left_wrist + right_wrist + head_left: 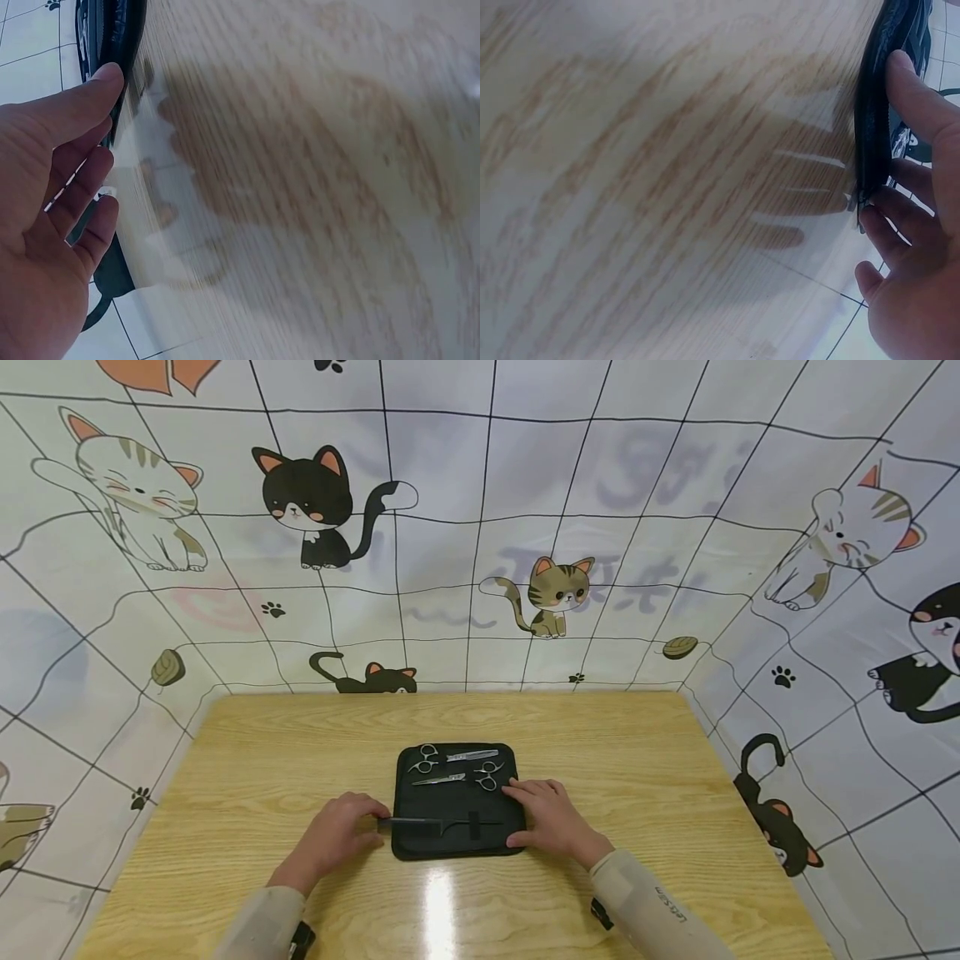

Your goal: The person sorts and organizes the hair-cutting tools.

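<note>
On the wooden table (592, 739), a flat black case (442, 802) lies between two hands, with a dark comb (420, 822) across its near half. Left hand (337, 835) at the comb's broad end, where it juts past the case's left edge; whether thumb and finger pinch it, cannot tell. Right hand (553, 822) rests against the right edge, thumb and fingers spread apart, gripping nothing firmly as far as shows. Best handling, in my judgement: let the right hand keep the case flat while the left takes the broad end squarely and moves the comb only along its own length, so the thin tail does not twist in the strap (474, 828) (it seems to pass beneath; too small to be sure). Comb's long axis runs left to right, nearly parallel to the near edge; broad end points left, tail right, towards the right hand.
</note>
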Available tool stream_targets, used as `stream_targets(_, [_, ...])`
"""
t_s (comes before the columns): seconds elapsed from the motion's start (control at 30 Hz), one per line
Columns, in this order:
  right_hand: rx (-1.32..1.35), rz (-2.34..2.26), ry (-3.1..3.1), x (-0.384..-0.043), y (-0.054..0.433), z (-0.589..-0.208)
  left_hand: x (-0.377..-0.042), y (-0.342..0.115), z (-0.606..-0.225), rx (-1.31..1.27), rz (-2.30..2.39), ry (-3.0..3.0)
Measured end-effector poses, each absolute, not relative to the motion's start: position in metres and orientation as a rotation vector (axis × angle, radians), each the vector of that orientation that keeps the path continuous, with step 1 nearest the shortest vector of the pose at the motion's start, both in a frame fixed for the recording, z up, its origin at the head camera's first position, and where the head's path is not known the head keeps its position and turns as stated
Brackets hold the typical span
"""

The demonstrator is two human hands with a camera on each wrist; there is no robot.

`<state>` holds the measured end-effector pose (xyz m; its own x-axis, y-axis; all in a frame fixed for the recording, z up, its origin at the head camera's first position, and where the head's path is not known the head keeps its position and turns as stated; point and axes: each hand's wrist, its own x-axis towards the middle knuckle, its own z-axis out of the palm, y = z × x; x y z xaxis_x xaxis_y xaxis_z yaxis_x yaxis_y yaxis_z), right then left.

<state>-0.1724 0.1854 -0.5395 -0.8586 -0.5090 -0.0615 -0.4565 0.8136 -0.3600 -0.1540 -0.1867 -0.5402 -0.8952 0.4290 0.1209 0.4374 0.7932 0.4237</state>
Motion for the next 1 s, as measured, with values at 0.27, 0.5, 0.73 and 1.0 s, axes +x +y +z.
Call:
stream_targets(0.27, [-0.760, -0.507, 2.852, -0.172, 0.185, -0.541, -0.153, -0.183, -0.541, -0.712, -0.715, -2.946])
stream_targets(0.5, [-0.762, -0.507, 2.856, -0.172, 0.185, -0.541, -0.151, -0.180, -0.538, -0.676, -0.749, -2.975])
stream_targets(0.73, [-0.757, -0.537, 2.874, -0.172, 0.185, -0.542, -0.150, -0.184, -0.541, -0.649, -0.780, -2.958])
stream_targets(1.0, [-0.734, -0.495, 2.874, -0.171, 0.185, -0.544, -0.148, -0.192, -0.542, -0.614, -0.784, -2.972])
